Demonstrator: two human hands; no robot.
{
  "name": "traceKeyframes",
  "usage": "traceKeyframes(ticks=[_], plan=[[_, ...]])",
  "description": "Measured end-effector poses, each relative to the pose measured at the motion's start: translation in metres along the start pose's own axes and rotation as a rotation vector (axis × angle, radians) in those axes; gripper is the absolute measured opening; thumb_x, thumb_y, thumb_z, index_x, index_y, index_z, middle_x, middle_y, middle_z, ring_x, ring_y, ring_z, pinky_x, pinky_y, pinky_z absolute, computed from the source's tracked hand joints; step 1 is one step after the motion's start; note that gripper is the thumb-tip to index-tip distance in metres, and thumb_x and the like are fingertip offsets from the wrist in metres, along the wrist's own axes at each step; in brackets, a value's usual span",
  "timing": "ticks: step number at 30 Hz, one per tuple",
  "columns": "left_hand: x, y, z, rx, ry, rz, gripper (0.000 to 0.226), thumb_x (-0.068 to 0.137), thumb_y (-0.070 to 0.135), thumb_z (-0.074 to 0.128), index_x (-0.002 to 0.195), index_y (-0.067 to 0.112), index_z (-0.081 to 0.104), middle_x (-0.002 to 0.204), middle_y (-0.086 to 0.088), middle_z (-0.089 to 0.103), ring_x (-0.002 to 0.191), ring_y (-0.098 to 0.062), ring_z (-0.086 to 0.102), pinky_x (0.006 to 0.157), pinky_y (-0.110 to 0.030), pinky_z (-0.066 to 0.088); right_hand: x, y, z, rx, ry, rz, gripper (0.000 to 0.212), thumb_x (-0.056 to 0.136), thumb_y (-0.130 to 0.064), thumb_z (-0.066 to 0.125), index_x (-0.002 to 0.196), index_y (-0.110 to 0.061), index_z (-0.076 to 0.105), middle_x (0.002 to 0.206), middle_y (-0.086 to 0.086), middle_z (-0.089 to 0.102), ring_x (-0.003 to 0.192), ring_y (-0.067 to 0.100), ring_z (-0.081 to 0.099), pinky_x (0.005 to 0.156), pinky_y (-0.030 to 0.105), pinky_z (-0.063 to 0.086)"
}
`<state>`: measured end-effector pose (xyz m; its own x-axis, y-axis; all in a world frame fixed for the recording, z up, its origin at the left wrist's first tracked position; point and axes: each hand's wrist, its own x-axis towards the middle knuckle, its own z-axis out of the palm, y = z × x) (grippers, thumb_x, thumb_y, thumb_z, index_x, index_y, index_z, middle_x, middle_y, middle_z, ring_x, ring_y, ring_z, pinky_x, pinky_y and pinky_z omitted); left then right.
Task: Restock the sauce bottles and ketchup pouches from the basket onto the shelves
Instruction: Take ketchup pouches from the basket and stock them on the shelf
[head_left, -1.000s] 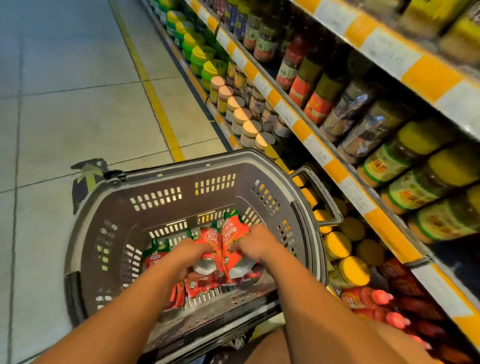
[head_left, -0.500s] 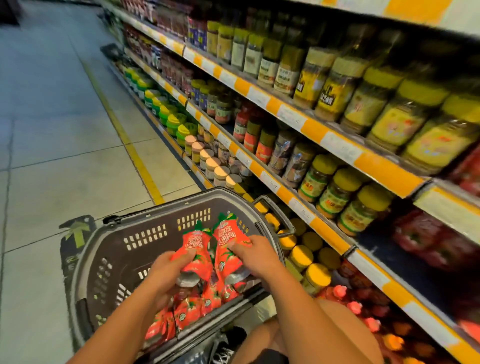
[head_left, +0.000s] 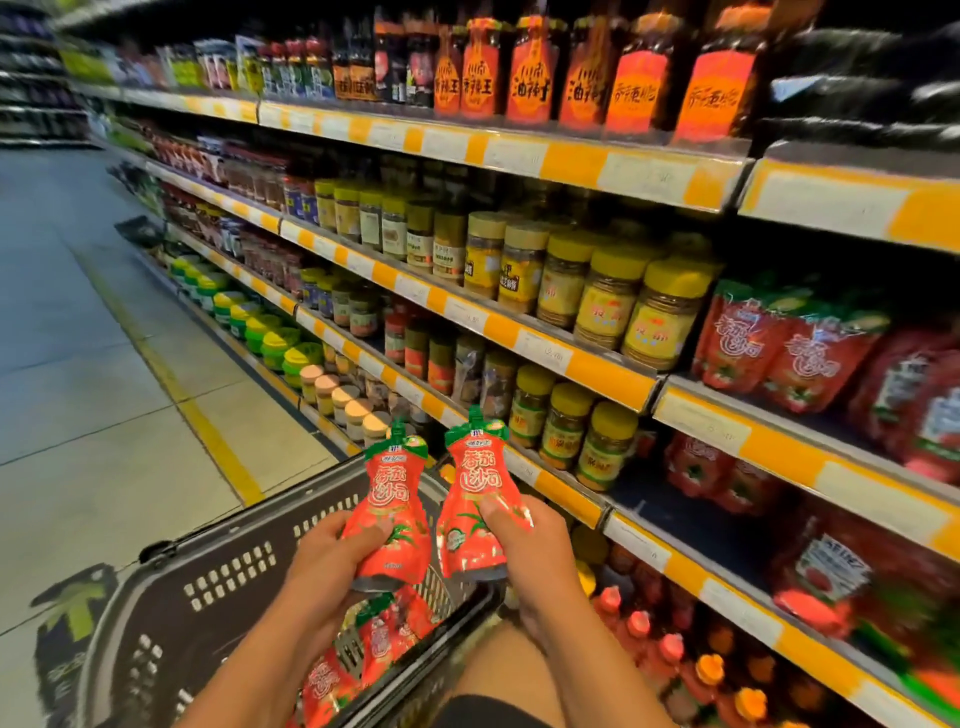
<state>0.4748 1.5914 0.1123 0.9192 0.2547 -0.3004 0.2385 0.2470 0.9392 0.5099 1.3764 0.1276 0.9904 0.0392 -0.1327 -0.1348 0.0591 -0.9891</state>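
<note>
Both ketchup pouches now ride higher above the basket than a moment ago. Left hand grasps the left pouch; right hand grasps the right pouch. More pouches lie inside the basket.

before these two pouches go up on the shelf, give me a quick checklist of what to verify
1. Left hand grips the left ketchup pouch: ok.
2. Right hand grips the right ketchup pouch: ok.
3. Both pouches lifted above the basket: ok.
4. Matching red pouches on the shelf found, upper right: ok.
5. Free slot beside them: cannot tell, blurred.
6. More pouches left in the basket: ok, job not finished.
</note>
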Motion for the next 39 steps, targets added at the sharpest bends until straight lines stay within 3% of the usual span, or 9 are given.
traceKeyframes(ticks=[2,5,10,14,18,21,28,33,39], plan=[[-0.003,0.006,0.014,0.014,-0.023,0.015,0.034,0.090,0.014,0.076,0.119,0.006,0.061,0.098,-0.023,0.077,0.093,-0.052,0.071,0.090,-0.066,0.054,-0.006,-0.007,-0.017,0.031,0.026,-0.023,0.017,0.094,-0.025,0.075,0.107,-0.015,0.075,0.098,0.010,0.079,0.091,0.034,0.077,0.079,0.049,0.062],[-0.006,0.014,0.039,0.010,-0.080,0.026,0.031,0.092,0.014,0.073,0.119,0.004,0.061,0.098,-0.022,0.077,0.087,-0.044,0.073,0.069,-0.044,0.059,-0.017,-0.014,-0.057,0.037,0.044,-0.012,0.020,0.094,-0.026,0.074,0.113,-0.018,0.073,0.101,0.008,0.079,0.093,0.030,0.077,0.089,0.054,0.060],[-0.005,0.016,0.094,0.023,-0.255,-0.006,0.025,0.094,0.010,0.067,0.115,-0.006,0.067,0.102,-0.030,0.074,0.077,-0.035,0.072,0.057,-0.035,0.057,-0.031,-0.006,-0.139,-0.013,0.187,0.012,0.020,0.094,-0.023,0.073,0.112,-0.015,0.072,0.096,0.005,0.080,0.088,0.028,0.078,0.085,0.048,0.061],[-0.006,0.000,0.147,0.062,-0.372,-0.048,0.032,0.092,0.016,0.073,0.116,-0.005,0.069,0.103,-0.031,0.073,0.080,-0.036,0.072,0.071,-0.042,0.059,-0.035,0.008,-0.190,0.015,0.286,0.067,0.022,0.091,-0.019,0.076,0.111,-0.011,0.070,0.095,0.011,0.080,0.086,0.035,0.077,0.090,0.058,0.059],[-0.001,-0.011,0.193,0.134,-0.395,-0.069,0.024,0.093,0.011,0.071,0.112,-0.001,0.070,0.098,-0.025,0.076,0.082,-0.037,0.073,0.074,-0.046,0.059,-0.030,0.009,-0.214,0.074,0.403,0.049,0.021,0.091,-0.013,0.075,0.110,-0.007,0.070,0.093,0.015,0.079,0.081,0.039,0.076,0.072,0.048,0.060],[0.002,-0.020,0.222,0.156,-0.406,-0.112,0.029,0.085,0.000,0.074,0.113,-0.001,0.068,0.100,-0.025,0.076,0.088,-0.042,0.073,0.085,-0.059,0.057,-0.025,0.009,-0.229,0.097,0.478,0.044,0.020,0.091,-0.010,0.076,0.109,-0.007,0.069,0.092,0.015,0.078,0.078,0.039,0.076,0.071,0.058,0.061],[0.021,-0.035,0.261,0.275,-0.478,-0.109,0.038,0.078,-0.005,0.079,0.112,0.008,0.067,0.099,-0.016,0.078,0.089,-0.037,0.076,0.071,-0.042,0.059,-0.010,0.009,-0.249,0.053,0.633,0.067,0.019,0.084,-0.003,0.080,0.096,-0.017,0.073,0.089,0.004,0.079,0.079,0.026,0.078,0.075,0.055,0.063],[0.036,-0.037,0.288,0.368,-0.474,0.039,0.035,0.079,-0.009,0.077,0.105,0.011,0.068,0.096,-0.010,0.078,0.083,-0.028,0.076,0.063,-0.038,0.059,0.001,0.008,-0.245,-0.197,0.717,-0.067,0.020,0.084,-0.007,0.081,0.089,-0.023,0.071,0.087,-0.006,0.075,0.070,0.003,0.070,0.051,0.021,0.052],[0.052,-0.042,0.316,0.400,-0.490,0.188,0.026,0.084,-0.004,0.077,0.103,0.013,0.069,0.096,-0.001,0.079,0.090,-0.018,0.075,0.078,-0.037,0.062,0.022,0.014,-0.245,-0.437,0.885,-0.076,0.015,0.089,-0.020,0.076,0.098,-0.026,0.064,0.086,-0.008,0.069,0.077,0.017,0.066,0.068,0.042,0.056]])
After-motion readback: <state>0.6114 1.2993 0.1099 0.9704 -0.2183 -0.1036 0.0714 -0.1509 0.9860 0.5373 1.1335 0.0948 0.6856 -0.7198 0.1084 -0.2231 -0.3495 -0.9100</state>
